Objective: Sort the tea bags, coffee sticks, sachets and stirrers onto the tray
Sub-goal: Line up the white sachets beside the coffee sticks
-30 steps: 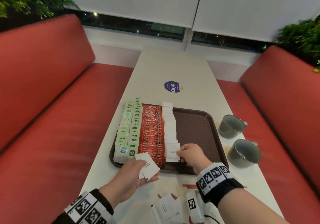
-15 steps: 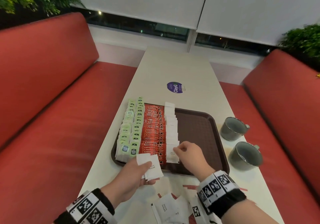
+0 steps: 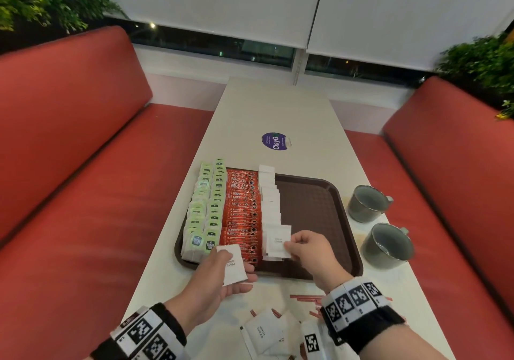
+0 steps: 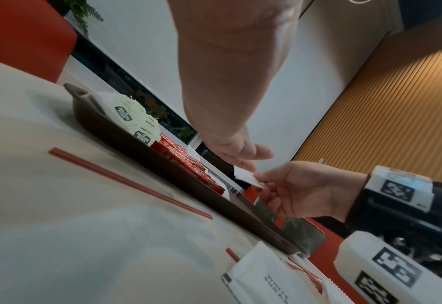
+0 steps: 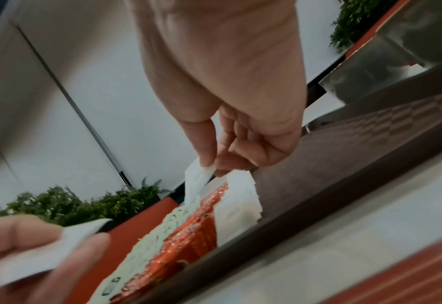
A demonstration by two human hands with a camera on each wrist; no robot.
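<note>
Mid sachet step: right hand (image 3: 307, 251) pinching white paper sugar sachet (image 3: 278, 241) onto brown plastic tray (image 3: 319, 212) row's near end, left hand (image 3: 219, 279) holding next sachet (image 3: 233, 265) beside, ready to pass across.

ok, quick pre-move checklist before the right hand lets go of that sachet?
1. Right hand pinches the sugar sachet: ok.
2. Sachet over the near end of the white row: ok.
3. Sachet lying flat on the tray: cannot tell.
4. Left hand holds the next sachet: ok.
5. Stirrers on the tray: not ok, they lie on the table.
</note>
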